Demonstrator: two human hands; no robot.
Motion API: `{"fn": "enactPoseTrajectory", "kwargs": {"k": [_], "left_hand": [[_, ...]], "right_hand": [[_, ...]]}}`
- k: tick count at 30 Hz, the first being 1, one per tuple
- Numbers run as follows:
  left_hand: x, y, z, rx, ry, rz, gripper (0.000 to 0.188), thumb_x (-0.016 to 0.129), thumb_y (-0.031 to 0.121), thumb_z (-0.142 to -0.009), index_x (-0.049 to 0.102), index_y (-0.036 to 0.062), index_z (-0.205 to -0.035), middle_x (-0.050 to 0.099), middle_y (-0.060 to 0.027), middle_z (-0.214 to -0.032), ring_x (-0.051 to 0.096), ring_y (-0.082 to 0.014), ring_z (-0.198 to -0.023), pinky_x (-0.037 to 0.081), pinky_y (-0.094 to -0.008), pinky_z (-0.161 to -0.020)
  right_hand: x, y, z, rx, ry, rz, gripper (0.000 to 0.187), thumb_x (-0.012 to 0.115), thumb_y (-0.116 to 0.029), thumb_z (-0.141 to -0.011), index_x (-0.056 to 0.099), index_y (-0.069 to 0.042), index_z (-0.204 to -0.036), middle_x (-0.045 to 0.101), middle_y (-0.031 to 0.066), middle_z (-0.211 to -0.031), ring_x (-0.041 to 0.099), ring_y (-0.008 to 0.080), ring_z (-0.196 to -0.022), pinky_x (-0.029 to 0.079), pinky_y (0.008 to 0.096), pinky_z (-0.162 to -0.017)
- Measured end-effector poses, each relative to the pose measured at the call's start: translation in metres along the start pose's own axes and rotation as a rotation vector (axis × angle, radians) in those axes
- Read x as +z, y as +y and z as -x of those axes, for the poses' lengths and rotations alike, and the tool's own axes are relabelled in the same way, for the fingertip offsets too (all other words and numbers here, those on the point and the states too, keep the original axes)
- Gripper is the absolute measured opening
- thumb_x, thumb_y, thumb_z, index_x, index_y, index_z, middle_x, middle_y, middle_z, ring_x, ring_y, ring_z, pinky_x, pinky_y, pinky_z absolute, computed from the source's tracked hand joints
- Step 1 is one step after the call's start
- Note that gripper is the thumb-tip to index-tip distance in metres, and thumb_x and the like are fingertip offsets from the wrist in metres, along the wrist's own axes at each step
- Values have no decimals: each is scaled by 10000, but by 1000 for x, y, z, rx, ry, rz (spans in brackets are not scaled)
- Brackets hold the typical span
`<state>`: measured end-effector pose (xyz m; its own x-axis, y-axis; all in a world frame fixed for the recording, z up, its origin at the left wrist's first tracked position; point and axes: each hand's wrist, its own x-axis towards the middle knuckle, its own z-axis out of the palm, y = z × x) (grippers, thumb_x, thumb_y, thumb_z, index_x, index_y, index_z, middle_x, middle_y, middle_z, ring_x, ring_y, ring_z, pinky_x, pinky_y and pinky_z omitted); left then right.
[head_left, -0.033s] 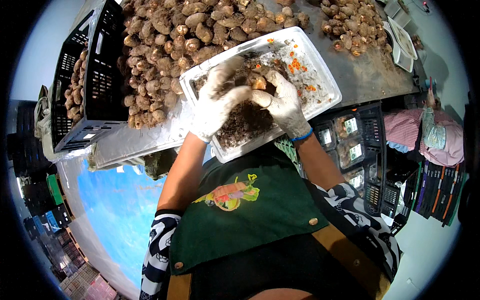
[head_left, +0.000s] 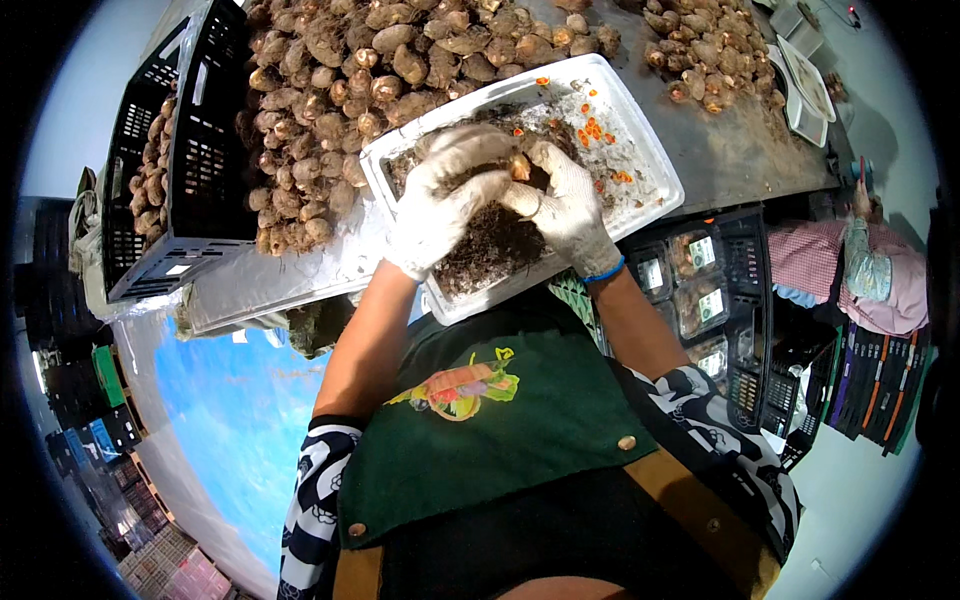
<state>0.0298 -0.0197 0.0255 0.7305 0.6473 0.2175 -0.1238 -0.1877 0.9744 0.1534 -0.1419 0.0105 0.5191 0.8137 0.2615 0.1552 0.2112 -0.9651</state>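
Observation:
Over a white foam tray [head_left: 640,150] my two gloved hands meet around a small brown taro [head_left: 519,167] with a pale end. My right hand [head_left: 572,215] grips it with bent fingers, thumb pointing toward my left hand. Slightly blurred, my left hand [head_left: 440,205] curls its fingers and thumb about the taro's left side; most of the taro is hidden between the gloves. Dark soil and root scraps [head_left: 490,250] cover the tray's floor beneath. Small orange pieces [head_left: 592,130] lie scattered toward its right end.
A large heap of taros [head_left: 330,110] borders the tray on the left and back. At far left stands a black crate [head_left: 205,140] holding more. Another taro heap [head_left: 705,60] and a scale [head_left: 800,85] are back right. Packed trays [head_left: 700,280] and a co-worker [head_left: 880,270] are at right.
My left hand's fingers have shifted slightly right and down, closer to the taro. My right hand stays nearly in place.

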Motion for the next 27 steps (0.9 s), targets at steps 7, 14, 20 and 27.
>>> {"fn": "enactPoseTrajectory", "kwargs": {"k": [7, 14, 20, 27], "left_hand": [[-12, -17, 2, -224, 208, 248, 259, 633, 121, -907, 627, 4, -1138, 679, -107, -1002, 636, -159, -863, 530, -312, -815], [0, -2, 2, 113, 4, -72, 206, 708, 103, -836, 701, 38, -1031, 675, -105, -1079, 637, -197, -993, 523, -335, -868], [-23, -37, -5, -327, 382, 262, 212, 568, 184, -963, 610, -7, -1045, 669, -124, -853, 636, -202, -717, 536, -303, -642], [-6, -22, 14, -315, -33, 453, 421, 531, 216, -978, 481, 0, -1337, 631, -116, -1128, 614, -198, -1012, 489, -325, -923]], "right_hand": [[4, -20, 1, 346, 39, -489, 366, 664, -234, -891, 584, 4, -1157, 662, 74, -1064, 635, 140, -895, 524, 273, -777], [3, -7, 5, 367, 32, -405, 374, 687, -231, -880, 580, 32, -1123, 639, 68, -1016, 615, 117, -877, 527, 259, -726], [-2, 10, 10, 17, 22, 11, 443, 733, -130, -824, 538, 27, -1189, 618, 72, -1059, 601, 158, -944, 505, 294, -836], [-4, -8, 5, -37, -44, 407, 450, 729, -84, -806, 541, 30, -1199, 621, 117, -1097, 597, 182, -1006, 483, 315, -891]]}}
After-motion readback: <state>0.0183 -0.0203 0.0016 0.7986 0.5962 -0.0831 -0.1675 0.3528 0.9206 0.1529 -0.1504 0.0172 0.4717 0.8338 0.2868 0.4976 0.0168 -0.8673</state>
